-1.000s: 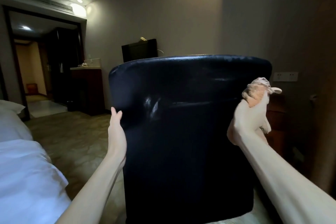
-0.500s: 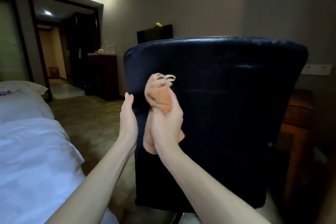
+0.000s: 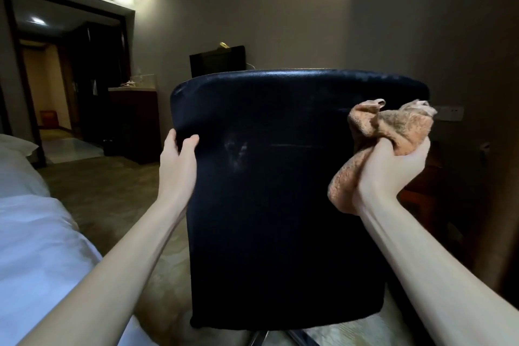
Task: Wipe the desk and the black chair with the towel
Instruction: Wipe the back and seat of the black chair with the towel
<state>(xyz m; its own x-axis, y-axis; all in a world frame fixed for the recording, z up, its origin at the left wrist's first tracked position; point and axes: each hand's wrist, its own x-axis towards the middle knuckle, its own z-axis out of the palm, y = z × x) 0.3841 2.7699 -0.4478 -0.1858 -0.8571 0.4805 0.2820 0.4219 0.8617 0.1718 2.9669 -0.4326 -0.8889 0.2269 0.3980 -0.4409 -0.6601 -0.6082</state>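
Note:
The black chair (image 3: 280,205) fills the middle of the view with its glossy backrest facing me. My left hand (image 3: 178,161) grips the backrest's left edge, thumb on the rear face and fingers wrapped round the side. My right hand (image 3: 393,168) holds a bunched orange towel (image 3: 393,126) against the backrest's right side; cloth sticks out above the fist and hangs below the wrist. The desk (image 3: 438,185) is a dark wooden surface partly hidden behind the chair and my right arm.
A bed with white linen (image 3: 33,233) lies at the left. Beyond the chair stand a dark TV (image 3: 217,63) and a dark cabinet (image 3: 134,121) beside an open doorway (image 3: 56,87). A wall socket (image 3: 449,113) sits at the right. The chair's metal base (image 3: 261,338) shows at the bottom.
My right hand swept the towel from the backrest's left side over to its right side. My left hand now curls round the left edge rather than lying flat against it.

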